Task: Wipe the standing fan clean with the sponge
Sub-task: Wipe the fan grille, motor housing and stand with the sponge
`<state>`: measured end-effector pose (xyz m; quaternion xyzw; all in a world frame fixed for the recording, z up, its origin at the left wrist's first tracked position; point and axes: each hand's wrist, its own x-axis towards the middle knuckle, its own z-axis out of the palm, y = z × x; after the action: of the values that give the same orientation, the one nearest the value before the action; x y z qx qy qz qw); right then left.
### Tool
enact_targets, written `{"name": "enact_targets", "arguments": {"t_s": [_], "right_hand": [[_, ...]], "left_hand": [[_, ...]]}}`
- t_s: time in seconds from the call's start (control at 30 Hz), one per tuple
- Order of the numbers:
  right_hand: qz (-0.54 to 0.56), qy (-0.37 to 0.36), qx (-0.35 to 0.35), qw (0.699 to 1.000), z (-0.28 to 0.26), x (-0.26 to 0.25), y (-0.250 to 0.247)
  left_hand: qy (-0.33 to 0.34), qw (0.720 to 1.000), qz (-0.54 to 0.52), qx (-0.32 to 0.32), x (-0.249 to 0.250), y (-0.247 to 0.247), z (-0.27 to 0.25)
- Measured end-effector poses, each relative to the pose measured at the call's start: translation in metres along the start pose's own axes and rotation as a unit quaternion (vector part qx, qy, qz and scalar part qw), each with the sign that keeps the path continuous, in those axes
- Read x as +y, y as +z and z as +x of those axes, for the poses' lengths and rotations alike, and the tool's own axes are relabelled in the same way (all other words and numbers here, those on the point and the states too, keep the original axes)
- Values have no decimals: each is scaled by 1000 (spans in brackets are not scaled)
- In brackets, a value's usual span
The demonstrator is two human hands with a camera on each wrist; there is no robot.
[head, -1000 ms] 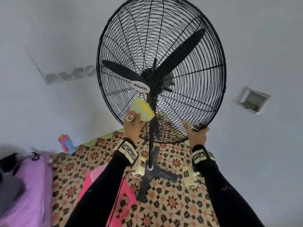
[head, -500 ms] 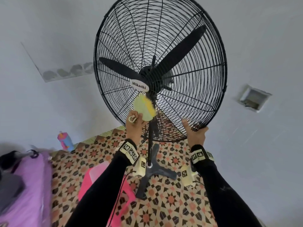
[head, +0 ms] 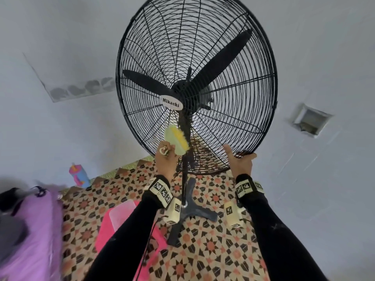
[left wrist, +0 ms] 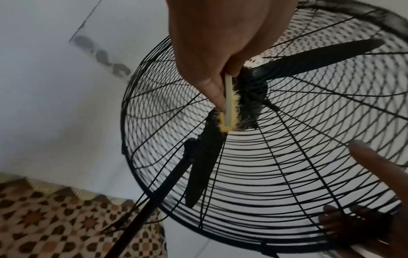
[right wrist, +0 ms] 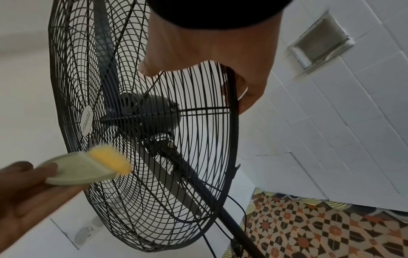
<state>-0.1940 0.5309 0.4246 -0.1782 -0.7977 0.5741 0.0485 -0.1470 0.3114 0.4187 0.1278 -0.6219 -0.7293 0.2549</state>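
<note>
A black standing fan with a wire guard fills the head view. My left hand pinches a pale green sponge with yellow bristles and holds the bristles against the front guard, just below the white hub badge. The left wrist view has the sponge edge-on under my fingers. My right hand grips the guard's lower right rim, thumb in front and fingers curled behind. From the right wrist, the right hand wraps the rim, with the sponge at lower left.
The fan's pole and dark cross base stand on a patterned floor. A pink plastic piece lies under my left arm. Purple fabric is at the far left, a pink and blue bottle by the wall, a wall recess on the right.
The sponge has slid a little lower on the guard, away from the hub badge. My right hand has stayed on the rim.
</note>
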Motion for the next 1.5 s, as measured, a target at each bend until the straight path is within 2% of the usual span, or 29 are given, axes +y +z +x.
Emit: {"name": "enact_targets", "arguments": {"t_s": [0.1, 0.17, 0.27, 0.37, 0.47, 0.53, 0.63, 0.73, 0.8, 0.93, 1.1, 1.23, 1.33, 1.5], "right_hand": [[-1, 0, -3, 1000, -2, -3, 2], [3, 1, -5, 1000, -3, -3, 2], [7, 12, -10, 1000, -2, -1, 0], [5, 11, -8, 1000, -2, -3, -1], [6, 9, -9, 1000, -1, -4, 1], [7, 7, -7, 1000, -1, -3, 1], [10, 7, -5, 1000, 1, 0, -1], [14, 5, -3, 1000, 2, -1, -1], [17, 1, -3, 1000, 2, -2, 1], [24, -1, -2, 1000, 1, -2, 1], [28, 8, -1, 1000, 1, 0, -1], [48, -1, -9, 999, 0, 2, 1], [67, 0, -24, 997, 1, 6, -3], [87, 2, -49, 995, 8, 3, -10]], "left_hand": [[25, 999, -25, -39, 13, 1, 0], [35, 997, -3, -67, 11, 4, -1], [28, 998, 37, -35, -5, -1, 0], [7, 1000, 2, -18, 0, -4, 0], [19, 997, -51, -52, 18, 4, -3], [19, 997, -47, -64, 18, 9, -5], [8, 999, -4, -38, 1, 7, -5], [-12, 1000, -13, -9, -3, -4, 0], [-29, 999, -28, -18, 7, -5, 3], [1, 997, -17, -74, 15, 6, -6], [15, 999, 31, -27, -6, -2, -9], [47, 998, 20, -40, 16, 10, -34], [28, 998, 26, -55, 10, 31, -48], [5, 996, 83, 39, -35, 20, -29]]}}
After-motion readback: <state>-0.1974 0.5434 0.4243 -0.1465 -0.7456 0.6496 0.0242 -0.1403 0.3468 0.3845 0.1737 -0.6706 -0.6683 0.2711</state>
